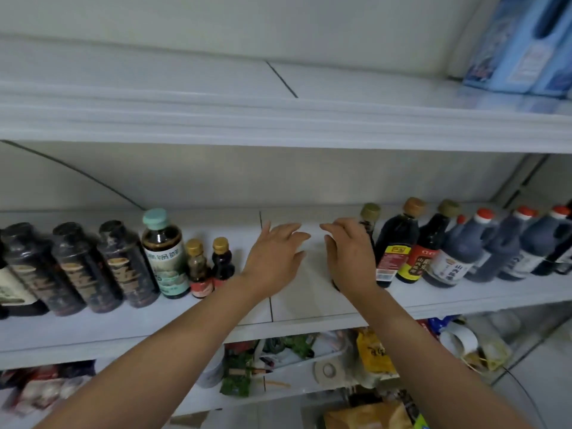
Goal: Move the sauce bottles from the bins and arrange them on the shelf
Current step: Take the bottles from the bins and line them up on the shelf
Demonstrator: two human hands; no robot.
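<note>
The white middle shelf point(288, 308) carries sauce bottles in two groups. On the left stand three dark black-capped bottles point(74, 267), a teal-capped bottle point(164, 255) and two small gold-capped bottles point(210, 267). On the right is a row of dark soy and vinegar bottles point(399, 243) and red-capped jugs point(464, 249). My left hand point(275, 255) hovers over the bare gap between the groups with fingers spread, holding nothing. My right hand point(349, 252) is beside it, fingers straight and pointing left. It covers most of a gold-capped dark bottle point(370, 213) just behind it.
An upper white shelf point(278, 119) overhangs the bottles; blue packages point(526, 44) stand at its far right. Below the middle shelf lie mixed packets, a tape roll point(328, 370) and yellow bags point(374, 354). No bin is in view.
</note>
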